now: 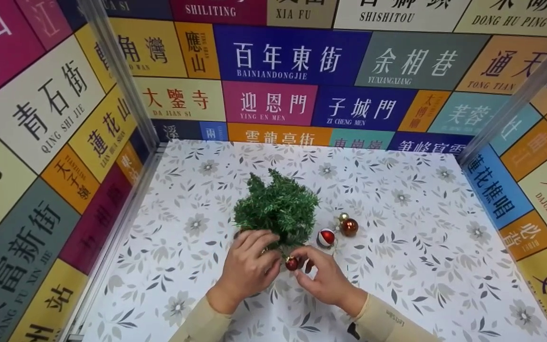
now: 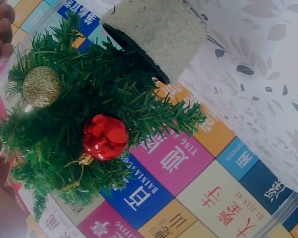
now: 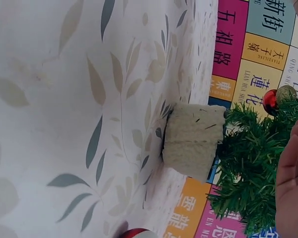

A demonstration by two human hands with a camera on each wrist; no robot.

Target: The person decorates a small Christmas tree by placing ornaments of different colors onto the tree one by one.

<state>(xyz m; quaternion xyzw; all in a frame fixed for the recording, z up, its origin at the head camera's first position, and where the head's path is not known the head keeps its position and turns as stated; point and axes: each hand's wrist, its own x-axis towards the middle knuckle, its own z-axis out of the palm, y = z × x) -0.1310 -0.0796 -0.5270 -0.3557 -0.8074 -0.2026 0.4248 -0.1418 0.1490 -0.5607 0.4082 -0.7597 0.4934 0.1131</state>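
Observation:
A small artificial Christmas tree [image 1: 278, 204] stands before me on a pale base [image 3: 193, 141]. Hanging in its branches are a shiny red bauble [image 2: 105, 137] and a glittery gold bauble [image 2: 41, 87]. My right hand [image 1: 325, 278] pinches a small dark red bauble [image 1: 292, 262] between thumb and fingers, in front of the tree. Close to that bauble, my left hand [image 1: 249, 261] bends its fingers at the tree's near side; what its fingertips touch is hidden. In the right wrist view, part of my right hand [image 3: 293, 183] is beside the branches.
Right of the tree lie a red-and-white bauble [image 1: 326, 237], a copper-brown bauble [image 1: 349, 227] and a small gold bauble [image 1: 344, 217]. A leaf-patterned cloth [image 1: 406, 266] covers the table. Colourful panels with street names [image 1: 292, 57] enclose the back and sides.

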